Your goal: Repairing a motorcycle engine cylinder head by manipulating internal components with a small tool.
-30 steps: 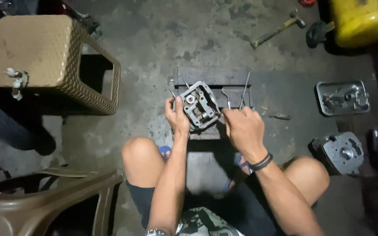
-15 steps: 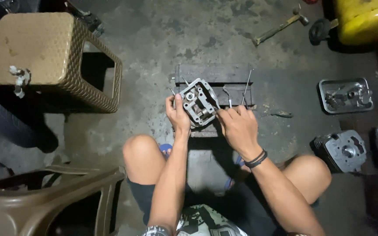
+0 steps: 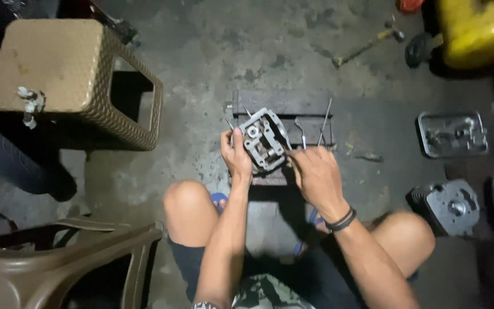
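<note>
Tan woven stool (image 3: 58, 74), hammer (image 3: 367, 47); yellow machine (image 3: 475, 31), metal tray (image 3: 453, 134)

Bare concrete floor (image 3: 212, 74) lies open ahead and left of my hands. The woven stool (image 3: 75, 80) blocks far left; the metal tray (image 3: 453, 134) and engine cylinder (image 3: 444, 207) crowd my right.

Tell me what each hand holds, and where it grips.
Left hand grips the grey engine part by its left edge. Right hand touches its lower right side; whether it holds anything cannot be told.
</note>
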